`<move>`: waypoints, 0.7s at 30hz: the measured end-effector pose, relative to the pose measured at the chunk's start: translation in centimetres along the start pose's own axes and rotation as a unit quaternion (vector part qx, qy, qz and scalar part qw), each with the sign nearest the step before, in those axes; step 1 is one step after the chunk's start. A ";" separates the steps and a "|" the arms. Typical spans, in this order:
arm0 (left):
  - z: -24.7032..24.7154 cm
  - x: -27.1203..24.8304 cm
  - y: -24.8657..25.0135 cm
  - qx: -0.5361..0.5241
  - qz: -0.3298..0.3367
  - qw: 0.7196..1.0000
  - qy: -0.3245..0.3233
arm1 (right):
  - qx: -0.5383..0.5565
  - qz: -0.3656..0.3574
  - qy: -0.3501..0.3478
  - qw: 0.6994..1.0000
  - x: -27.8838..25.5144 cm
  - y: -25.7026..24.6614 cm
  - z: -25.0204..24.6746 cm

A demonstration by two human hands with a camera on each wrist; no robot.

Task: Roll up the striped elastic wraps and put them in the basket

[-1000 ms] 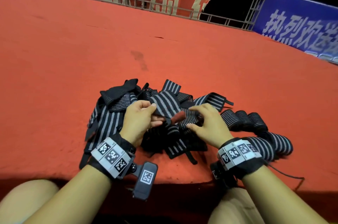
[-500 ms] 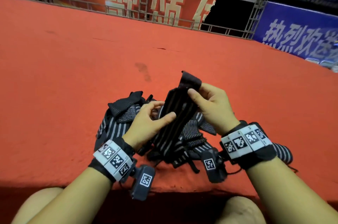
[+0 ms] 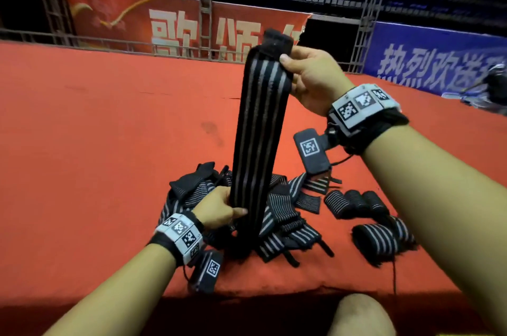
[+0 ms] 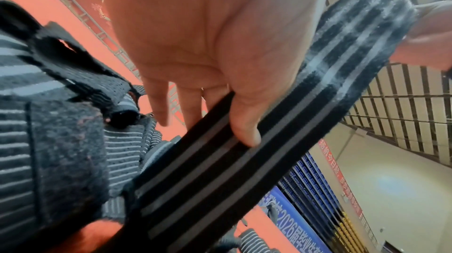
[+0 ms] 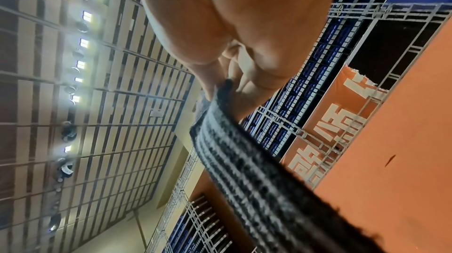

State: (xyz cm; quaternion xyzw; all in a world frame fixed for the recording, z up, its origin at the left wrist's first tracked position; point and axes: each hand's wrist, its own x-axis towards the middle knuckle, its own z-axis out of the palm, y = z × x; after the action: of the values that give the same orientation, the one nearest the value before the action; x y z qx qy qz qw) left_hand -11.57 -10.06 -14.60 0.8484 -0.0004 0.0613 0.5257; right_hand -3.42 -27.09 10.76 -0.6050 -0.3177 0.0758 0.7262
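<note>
One black wrap with grey stripes (image 3: 258,127) stretched upright, plain black tab at its top end, lower end down in the tangled pile of unrolled wraps (image 3: 279,215) on the red carpet, several rolled wraps (image 3: 356,202) lying just right of the pile

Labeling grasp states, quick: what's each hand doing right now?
Left hand: pinches the lower part of the striped wrap.
Right hand: pinches the wrap's top end.

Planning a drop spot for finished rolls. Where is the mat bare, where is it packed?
Bare red mat lies left of the loose wrap pile, and beyond it up to the metal railing. Crowded: the pile itself, the rolled wraps to its right, and the stretched wrap between left hand and right hand.
</note>
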 end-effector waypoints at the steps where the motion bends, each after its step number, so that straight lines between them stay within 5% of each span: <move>1: -0.2 -0.1 0.3 -0.004 0.009 1.000 0.017 | 0.002 -0.005 0.016 1.000 0.5 -0.6 0.0; 8: -3.4 -1.0 3.8 -0.190 -0.007 0.965 0.183 | -0.027 -0.027 0.177 0.983 2.5 -1.4 -1.2; 13: -7.1 -2.2 7.3 -0.326 -0.015 0.916 0.233 | -0.041 -0.005 0.198 0.979 2.8 0.1 -0.7; 21: -13.8 -5.9 1.7 -0.173 -0.068 0.937 0.296 | -0.017 0.101 0.125 0.987 4.9 9.4 5.9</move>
State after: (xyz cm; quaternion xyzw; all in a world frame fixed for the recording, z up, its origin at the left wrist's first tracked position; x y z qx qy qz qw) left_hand -18.95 1.13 -7.63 0.6854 0.2026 0.2729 0.6440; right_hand -0.29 -17.33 4.24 -0.6510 -0.1632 0.0669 0.7383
